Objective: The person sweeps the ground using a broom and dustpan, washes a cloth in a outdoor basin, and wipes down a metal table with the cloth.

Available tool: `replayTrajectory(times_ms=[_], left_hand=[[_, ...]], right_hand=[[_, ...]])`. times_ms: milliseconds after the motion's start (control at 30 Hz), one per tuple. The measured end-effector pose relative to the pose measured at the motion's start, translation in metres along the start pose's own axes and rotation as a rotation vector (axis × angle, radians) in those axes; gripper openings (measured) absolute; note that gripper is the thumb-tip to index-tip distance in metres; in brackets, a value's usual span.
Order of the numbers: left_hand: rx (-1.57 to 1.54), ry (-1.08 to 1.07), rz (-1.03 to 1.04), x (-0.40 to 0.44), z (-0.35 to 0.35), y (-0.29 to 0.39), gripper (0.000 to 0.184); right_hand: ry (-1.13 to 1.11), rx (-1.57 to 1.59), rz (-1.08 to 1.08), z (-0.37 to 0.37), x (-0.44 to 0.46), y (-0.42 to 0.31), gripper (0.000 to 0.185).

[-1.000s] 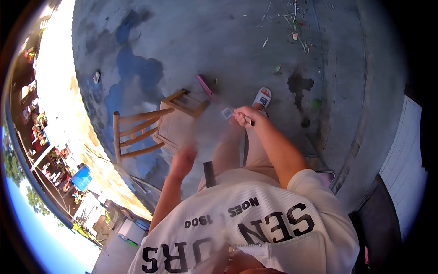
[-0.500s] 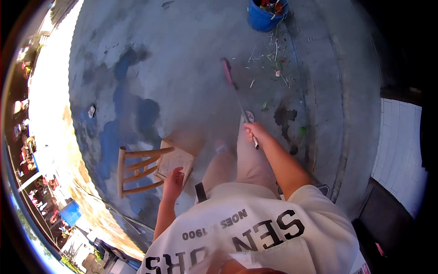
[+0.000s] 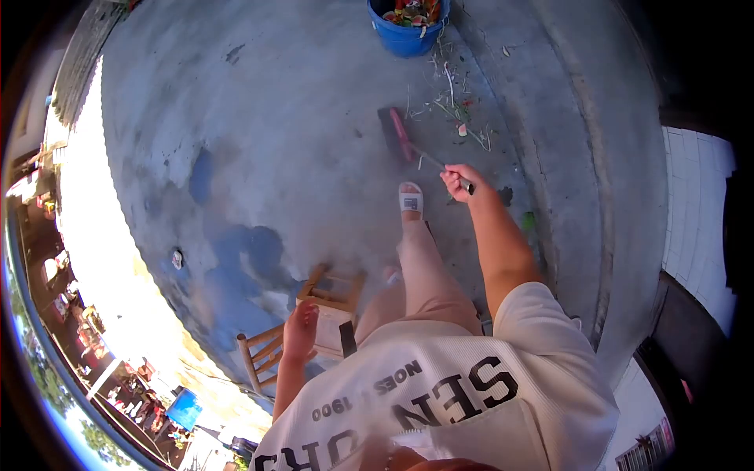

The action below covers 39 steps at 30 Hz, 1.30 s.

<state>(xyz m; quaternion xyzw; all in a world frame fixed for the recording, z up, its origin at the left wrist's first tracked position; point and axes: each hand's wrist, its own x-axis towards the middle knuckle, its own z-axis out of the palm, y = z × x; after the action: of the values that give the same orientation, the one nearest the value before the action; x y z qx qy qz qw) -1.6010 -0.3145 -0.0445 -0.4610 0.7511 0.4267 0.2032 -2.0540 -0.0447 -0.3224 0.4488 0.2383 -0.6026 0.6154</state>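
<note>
My right hand (image 3: pixel 462 182) is wrapped round the metal handle of a broom, the handle's end sticking out behind the fist. The broom (image 3: pixel 399 133) has a pink head with dark bristles, low over the concrete floor in front of me; it is a little blurred. Loose plant scraps (image 3: pixel 455 106) lie on the floor to the right of the broom head. My left hand (image 3: pixel 301 328) hangs at my side above a wooden chair (image 3: pixel 263 353), fingers loosely bent and nothing seen in it. Part of the chair is hidden behind that hand and arm.
A blue bucket (image 3: pixel 404 39) with food and plant scraps inside stands ahead. Dark wet patches (image 3: pixel 243 247) mark the floor at left. A low concrete step (image 3: pixel 573 118) runs along the right. A small pale object (image 3: pixel 177 259) lies near the sunlit strip.
I have moved forward, so the bucket and scraps are closer and the chair has slipped back. My right hand has reached farther out, and the broom head has turned to show its bristles.
</note>
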Motion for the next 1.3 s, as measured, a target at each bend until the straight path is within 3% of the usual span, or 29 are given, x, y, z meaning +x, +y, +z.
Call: replayTrajectory(times_ms=[100, 167, 233, 367, 500, 633, 800, 967, 1067, 1167, 1300], left_hand=[[-0.078, -0.014, 0.079, 0.033, 0.003, 0.026, 0.027], [-0.042, -0.043, 0.073, 0.045, -0.002, 0.057, 0.027], [-0.004, -0.058, 0.097, 0.060, -0.009, 0.080, 0.028], [0.074, -0.091, 0.125, 0.084, -0.033, 0.108, 0.029], [0.118, -0.060, 0.139, 0.108, -0.074, 0.141, 0.028], [0.208, 0.031, 0.128, 0.139, -0.123, 0.155, 0.028], [0.260, 0.068, 0.097, 0.202, -0.188, 0.146, 0.029], [0.314, 0.045, 0.067, 0.310, -0.284, 0.155, 0.030], [0.224, 0.070, 0.076, 0.366, -0.344, 0.177, 0.031], [0.147, 0.126, 0.141, 0.425, -0.413, 0.216, 0.031], [0.096, 0.157, 0.150, 0.488, -0.486, 0.264, 0.031]], right_hand=[[0.112, -0.117, -0.183, -0.010, -0.042, -0.046, 0.026], [0.219, -0.276, -0.301, -0.003, -0.066, -0.036, 0.026], [0.211, -0.228, -0.325, 0.015, -0.074, -0.007, 0.027], [-0.056, -0.002, -0.267, 0.055, -0.064, 0.021, 0.020], [-0.228, 0.043, -0.128, 0.106, -0.027, -0.038, 0.023], [-0.096, 0.028, -0.153, 0.134, 0.005, -0.092, 0.020], [0.149, -0.325, -0.199, 0.194, -0.019, -0.078, 0.022], [0.208, -0.326, -0.026, 0.294, -0.042, -0.087, 0.017], [0.231, -0.662, -0.004, 0.379, -0.026, -0.110, 0.020], [0.317, -1.108, -0.201, 0.494, -0.015, -0.120, 0.020], [0.286, -1.127, -0.444, 0.614, -0.002, -0.136, 0.019]])
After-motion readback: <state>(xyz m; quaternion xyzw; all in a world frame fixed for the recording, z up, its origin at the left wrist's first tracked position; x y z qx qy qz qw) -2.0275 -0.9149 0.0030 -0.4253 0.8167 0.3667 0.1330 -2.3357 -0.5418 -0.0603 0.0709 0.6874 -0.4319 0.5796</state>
